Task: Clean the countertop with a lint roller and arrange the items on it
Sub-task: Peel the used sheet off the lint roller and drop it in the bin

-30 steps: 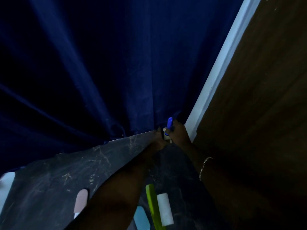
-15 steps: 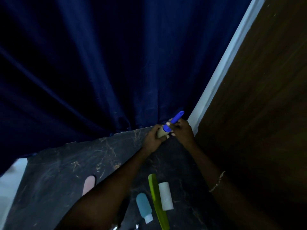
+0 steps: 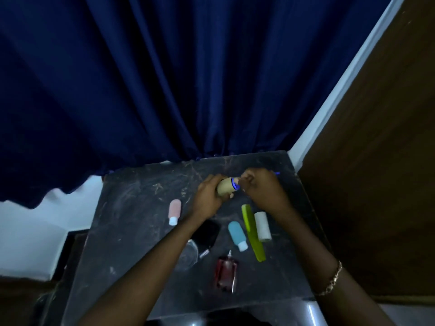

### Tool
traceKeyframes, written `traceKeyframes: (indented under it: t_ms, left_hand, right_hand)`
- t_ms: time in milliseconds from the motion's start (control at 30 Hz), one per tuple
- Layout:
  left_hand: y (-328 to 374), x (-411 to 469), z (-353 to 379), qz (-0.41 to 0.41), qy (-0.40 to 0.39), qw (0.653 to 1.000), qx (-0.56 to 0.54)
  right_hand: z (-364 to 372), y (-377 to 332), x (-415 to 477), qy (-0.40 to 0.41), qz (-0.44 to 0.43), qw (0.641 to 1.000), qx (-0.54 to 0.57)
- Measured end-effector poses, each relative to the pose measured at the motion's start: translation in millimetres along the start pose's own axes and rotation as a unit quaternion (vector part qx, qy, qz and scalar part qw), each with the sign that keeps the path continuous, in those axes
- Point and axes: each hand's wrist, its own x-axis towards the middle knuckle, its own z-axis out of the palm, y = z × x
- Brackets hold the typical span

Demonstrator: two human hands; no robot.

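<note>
Both hands hold a lint roller (image 3: 227, 186) above the far part of the dark marble countertop (image 3: 131, 222). My left hand (image 3: 208, 196) is wrapped around its tan cardboard roll. My right hand (image 3: 261, 187) grips the blue handle, whose tip sticks out to the right. On the countertop lie a pink bottle (image 3: 174, 211), a blue bottle (image 3: 237, 235), a green comb (image 3: 252, 231), a white roll (image 3: 262, 226), a red perfume bottle (image 3: 225, 274), a clear glass (image 3: 188, 255) and a black object (image 3: 207, 234) partly under my left forearm.
A dark blue curtain (image 3: 188, 78) hangs behind the countertop and touches its far edge. A brown wooden panel (image 3: 376, 184) with a white frame (image 3: 329, 109) stands at the right. A white wall (image 3: 35, 231) shows at the left.
The view has tilted down, showing more countertop and items. Both hands with the lint roller have come back from the far corner by the curtain toward the countertop's middle.
</note>
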Motion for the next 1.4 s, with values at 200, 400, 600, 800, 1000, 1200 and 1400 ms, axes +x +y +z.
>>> traceKeyframes:
  t_ms: [200,400,600,800,1000,1200,1400]
  left_hand:
    - [-21.8,-83.7,-55.2,0.007,0.018,0.998,0.064]
    - [-44.7,-152.0,-109.5,0.011,0.026,0.994,0.105]
    - [-75.1,-212.2,-158.0,-0.014,0.046,0.99,0.136]
    - [-105.7,-272.3,-196.6,-0.086,0.083,0.981,0.154]
    - [-132.5,-339.0,-225.9,-0.148,0.101,0.969,0.173]
    - [-152.2,-408.2,-240.8,-0.203,0.112,0.949,0.216]
    - [-175.9,-476.4,-258.6,-0.275,0.138,0.932,0.191]
  right_hand:
    - [49.3,-56.1,-37.6,-0.037,-0.083,0.978,-0.187]
    - [101.2,-102.9,-67.1,-0.127,-0.093,0.963,-0.219]
    - [149.7,-149.0,-83.4,-0.183,-0.153,0.959,-0.154]
    - [194.9,-194.4,-93.9,-0.282,-0.198,0.93,-0.129]
    - [237.7,-238.3,-120.7,-0.329,-0.252,0.901,-0.127]
    - [280.9,-270.1,-152.7,-0.356,-0.335,0.86,-0.149]
    - [317.0,-280.7,-164.5,-0.387,-0.369,0.834,-0.136]
